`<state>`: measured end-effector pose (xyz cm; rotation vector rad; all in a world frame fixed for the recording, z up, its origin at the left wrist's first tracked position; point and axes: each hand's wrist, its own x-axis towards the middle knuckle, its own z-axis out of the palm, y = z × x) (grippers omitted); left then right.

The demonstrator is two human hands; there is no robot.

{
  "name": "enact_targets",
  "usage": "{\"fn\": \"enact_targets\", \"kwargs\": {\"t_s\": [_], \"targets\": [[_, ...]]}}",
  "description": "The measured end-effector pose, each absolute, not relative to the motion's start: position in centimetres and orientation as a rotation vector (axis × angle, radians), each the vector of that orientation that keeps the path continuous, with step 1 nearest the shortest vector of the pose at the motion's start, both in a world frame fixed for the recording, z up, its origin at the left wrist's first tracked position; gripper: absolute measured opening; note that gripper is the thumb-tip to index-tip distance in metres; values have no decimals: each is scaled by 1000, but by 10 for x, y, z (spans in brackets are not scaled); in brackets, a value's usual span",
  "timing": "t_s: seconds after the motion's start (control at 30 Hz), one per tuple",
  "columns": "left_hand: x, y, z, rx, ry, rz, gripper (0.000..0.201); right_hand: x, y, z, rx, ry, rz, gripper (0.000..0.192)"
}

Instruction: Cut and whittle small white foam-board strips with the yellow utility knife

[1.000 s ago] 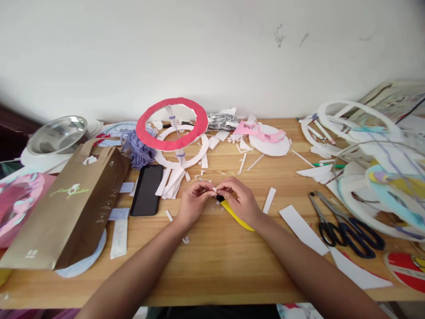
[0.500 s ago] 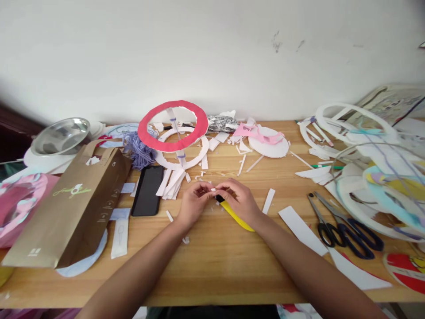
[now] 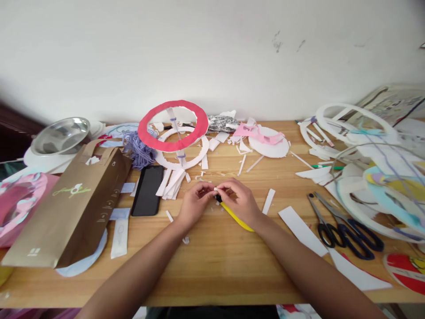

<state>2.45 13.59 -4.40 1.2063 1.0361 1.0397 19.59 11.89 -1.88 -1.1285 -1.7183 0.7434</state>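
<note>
My left hand (image 3: 196, 201) and my right hand (image 3: 239, 199) meet over the middle of the table, fingertips almost touching. Both are closed in a pinch on a small white piece (image 3: 215, 189), which looks like paper or foam; most of it is hidden by the fingers. Under my right hand lies a yellow tool with a black end (image 3: 237, 217), perhaps a utility knife, partly covered by the palm and wrist. A short white strip (image 3: 268, 201) rests just right of my right hand.
Left stand a black phone (image 3: 148, 191), a brown paper bag (image 3: 66, 199) and a metal bowl (image 3: 61, 136). Behind are a red ring (image 3: 149, 138), purple yarn (image 3: 141, 153) and white scraps (image 3: 172, 186). Scissors (image 3: 352, 230) and white rings (image 3: 352, 195) lie right.
Between my fingertips the small white piece has shifted slightly to the right and turned a little. Hands, arms and the yellow tool stay almost where they were.
</note>
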Motion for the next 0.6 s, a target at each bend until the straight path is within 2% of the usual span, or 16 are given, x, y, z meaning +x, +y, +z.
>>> {"fn": "enact_targets", "kwargs": {"t_s": [0.27, 0.6], "targets": [[24, 132, -38, 1475, 1163, 1017, 14, 198, 120, -19, -1149, -1741, 821, 7], [23, 129, -40, 1641, 1087, 993, 18, 198, 118, -16, -1162, -1861, 705, 8]]}}
